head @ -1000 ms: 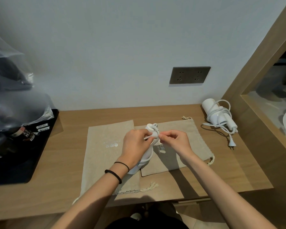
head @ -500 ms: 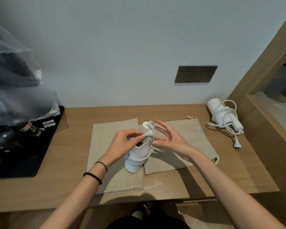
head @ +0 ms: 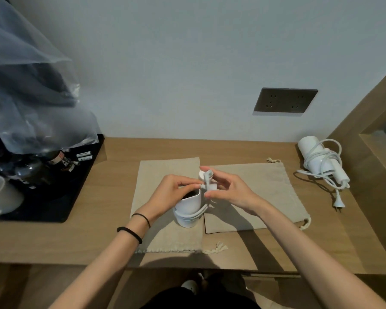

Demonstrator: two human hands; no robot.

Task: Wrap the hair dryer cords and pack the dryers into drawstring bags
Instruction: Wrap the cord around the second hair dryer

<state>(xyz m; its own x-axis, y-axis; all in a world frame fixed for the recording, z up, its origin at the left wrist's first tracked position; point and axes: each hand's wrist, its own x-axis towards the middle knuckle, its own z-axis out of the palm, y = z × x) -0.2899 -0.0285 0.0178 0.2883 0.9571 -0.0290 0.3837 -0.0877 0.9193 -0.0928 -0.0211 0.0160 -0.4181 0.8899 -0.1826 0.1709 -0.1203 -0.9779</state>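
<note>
A white hair dryer [head: 188,210] stands over two flat beige drawstring bags, the left bag [head: 165,233] and the right bag [head: 261,192]. Its white cord is wound in loops around the barrel. My left hand [head: 172,192] grips the dryer's top, thumb and forefinger pinching the cord by the plug. My right hand [head: 230,189] touches the plug end [head: 207,178] with its fingertips, the other fingers spread. A second white hair dryer [head: 319,160], loosely wrapped in its own cord, lies at the back right, with its plug [head: 339,205] trailing on the desk.
The wooden desk [head: 243,250] meets a wall with a dark socket plate [head: 285,100]. At the left, a black tray [head: 54,192] holds bottles, a white mug [head: 0,197] and a clear plastic bag [head: 29,92]. A wooden panel [head: 366,130] rises at the right.
The camera has come closer. The dryer has been stood more upright, and my right hand has gone from pinching the cord to opening out, fingertips now on the plug.
</note>
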